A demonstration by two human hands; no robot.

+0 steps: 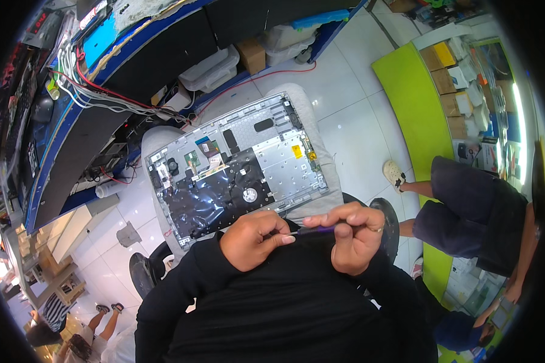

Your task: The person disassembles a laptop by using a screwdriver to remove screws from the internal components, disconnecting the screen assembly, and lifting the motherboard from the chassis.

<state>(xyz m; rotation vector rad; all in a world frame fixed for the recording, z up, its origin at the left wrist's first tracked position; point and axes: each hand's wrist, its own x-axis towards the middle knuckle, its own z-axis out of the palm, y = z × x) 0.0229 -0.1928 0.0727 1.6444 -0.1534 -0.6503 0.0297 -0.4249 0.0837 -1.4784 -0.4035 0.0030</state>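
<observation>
An opened laptop chassis, silver with a black plastic film across its near left half, lies tilted over my lap. Just past its near edge, close to my black top, I hold a thin screwdriver with a dark, purplish handle. The fingers of my right hand are curled around that handle. At the other end, the thumb and forefinger of my left hand pinch the screwdriver's tip. Anything small at the tip is hidden by those fingers. Neither hand visibly grips the chassis.
A blue-edged workbench runs along the far left, with cables hanging off it and plastic bins beneath. Green shelving stands at right. Near it, a person in dark shorts is close by. Other people show at lower left.
</observation>
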